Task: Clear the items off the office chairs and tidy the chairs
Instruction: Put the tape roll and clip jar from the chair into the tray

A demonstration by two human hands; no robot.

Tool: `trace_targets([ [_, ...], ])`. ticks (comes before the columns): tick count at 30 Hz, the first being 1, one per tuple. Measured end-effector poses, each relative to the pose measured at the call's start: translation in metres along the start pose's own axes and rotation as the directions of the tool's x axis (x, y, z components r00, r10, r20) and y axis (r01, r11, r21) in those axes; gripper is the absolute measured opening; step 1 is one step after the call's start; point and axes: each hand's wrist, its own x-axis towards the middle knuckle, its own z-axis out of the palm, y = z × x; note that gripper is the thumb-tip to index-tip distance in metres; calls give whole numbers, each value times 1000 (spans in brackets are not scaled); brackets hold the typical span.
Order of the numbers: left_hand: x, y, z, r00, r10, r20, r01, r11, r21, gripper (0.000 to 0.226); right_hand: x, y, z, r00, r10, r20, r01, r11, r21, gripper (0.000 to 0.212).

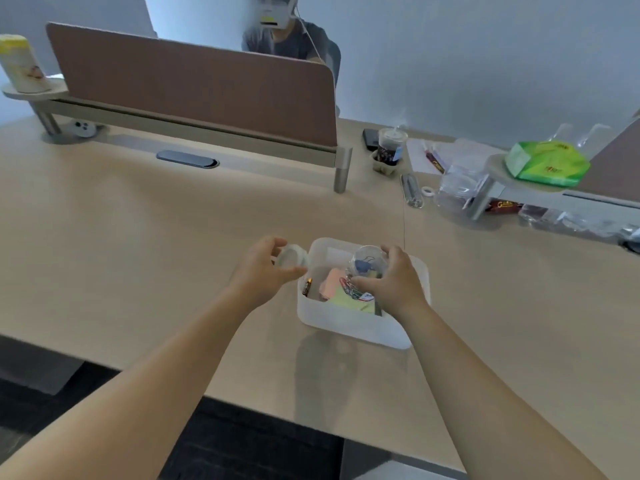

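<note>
A white plastic bin (346, 322) stands on the wooden desk (138, 237). Inside it lie pink and yellow sticky notes (337, 289), coloured paper clips (351, 287) and a small dark battery-like item (307, 286). My right hand (391, 282) grips a clear round jar (369, 261), tilted over the bin, with blue clips inside. My left hand (261, 271) holds the jar's white round lid (292, 257) just left of the bin. No office chair shows in this view.
A brown divider screen (194, 88) crosses the desk's far side, with a person seated behind it. An iced drink cup (390, 147), clear plastic bags (460, 181), a green packet (547, 164) on a small shelf and a tape roll lie at the right. A canister (22, 64) stands far left.
</note>
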Motion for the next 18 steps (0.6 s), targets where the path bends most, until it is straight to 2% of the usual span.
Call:
trace_targets([
  [6,71,-23,-6,993,33,112,-34,999,6,51,49,9,53,992,115,43,-106,979,-174,78],
  [14,109,-27,20,964,85,253,-100,994,46,56,67,29,67,980,182,78,-153,945,-289,76],
  [18,113,-13,38,927,169,334,-226,965,137,58,63,24,47,991,116,-68,-130,960,-248,56],
])
